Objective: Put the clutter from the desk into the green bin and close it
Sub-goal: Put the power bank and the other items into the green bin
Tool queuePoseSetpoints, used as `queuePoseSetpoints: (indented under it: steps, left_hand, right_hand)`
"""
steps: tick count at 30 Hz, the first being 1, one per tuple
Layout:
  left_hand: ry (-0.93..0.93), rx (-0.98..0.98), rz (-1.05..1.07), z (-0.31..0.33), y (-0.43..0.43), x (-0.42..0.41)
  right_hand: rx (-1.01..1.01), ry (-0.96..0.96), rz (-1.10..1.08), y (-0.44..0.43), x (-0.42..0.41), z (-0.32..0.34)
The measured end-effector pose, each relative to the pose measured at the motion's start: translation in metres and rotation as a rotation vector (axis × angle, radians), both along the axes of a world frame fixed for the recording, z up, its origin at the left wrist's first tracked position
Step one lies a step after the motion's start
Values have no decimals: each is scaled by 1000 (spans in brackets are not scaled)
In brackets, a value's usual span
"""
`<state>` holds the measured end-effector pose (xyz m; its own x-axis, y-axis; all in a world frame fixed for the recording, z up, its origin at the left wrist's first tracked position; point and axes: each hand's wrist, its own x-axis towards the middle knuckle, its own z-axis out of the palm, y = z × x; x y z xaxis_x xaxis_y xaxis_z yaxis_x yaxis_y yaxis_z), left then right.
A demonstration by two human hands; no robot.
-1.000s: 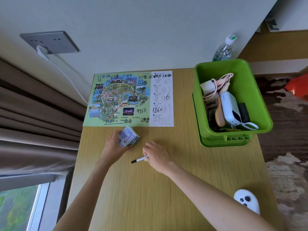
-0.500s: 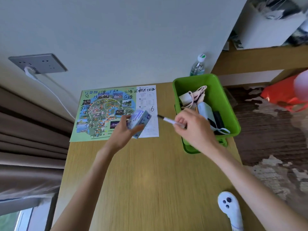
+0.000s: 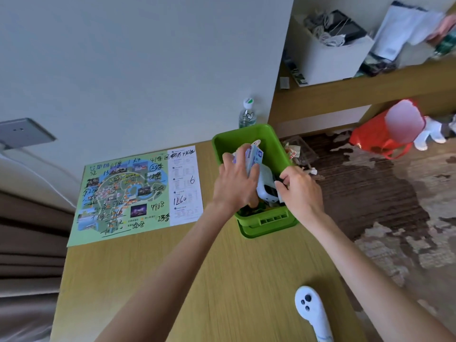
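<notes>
Left hand (image 3: 237,183) over green bin (image 3: 269,137), fingers wrapped round small packet (image 3: 254,156), tilted to drop in. Right hand (image 3: 299,191) at rim, fingers curled; cannot tell what they hold.

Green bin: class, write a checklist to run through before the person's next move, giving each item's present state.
1. Packet over the green bin, gripped by the left hand: ok.
2. Right hand empty: cannot tell; its curled fingers hide the palm.
3. Desk cleared: not ok; map sheet and white controller lie on it.
4. Green bin closed: not ok; its top is open.
</notes>
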<state>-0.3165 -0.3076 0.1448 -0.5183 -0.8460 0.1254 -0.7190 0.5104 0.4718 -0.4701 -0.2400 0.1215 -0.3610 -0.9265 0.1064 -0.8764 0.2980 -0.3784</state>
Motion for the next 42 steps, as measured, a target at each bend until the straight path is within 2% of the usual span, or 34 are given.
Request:
queuePoseSetpoints:
  steps: [3,6,10,13,16,18,21,24,30,34,39,42]
  left_hand:
    - [10,90,206,-6,1,-30]
    - [-212,60,115,-26,0,-46]
    - [-272,105,9,-34,5,-47]
    - [-138,-4,41,-29,-2,-38]
    - [-2,-64,252,-23,-11,-19]
    - [40,-4,447,-24,-13,-4]
    - [84,247,590,-37,-15,13]
    - [178,443,522,-50,-15,20]
    - [272,486,442,-57,-16,19]
    - [358,505,455,-59,-16,20]
    - [441,560,463,-55,-15,25]
    - [473,596,472,-49,-14,38]
  right_hand:
    - [-52,-1,13,11,-10,3]
    - [-97,15,-7,22,-19,0]
    - [-31,-53,-38,26,-27,-12]
    - [40,-140,-31,20,-32,-19]
    - [83,-219,-10,10,-31,-22]
    - [77,-286,-41,4,-28,-21]
    - [87,-362,-152,-8,-20,-19]
    - [108,-334,-175,-20,-4,-18]
    - [244,-249,-230,-44,11,-16]
    - [191,-327,-230,-45,-7,-17]
    - [143,-567,-257,-37,-27,-16]
    - [75,-593,-233,-35,-18,-13]
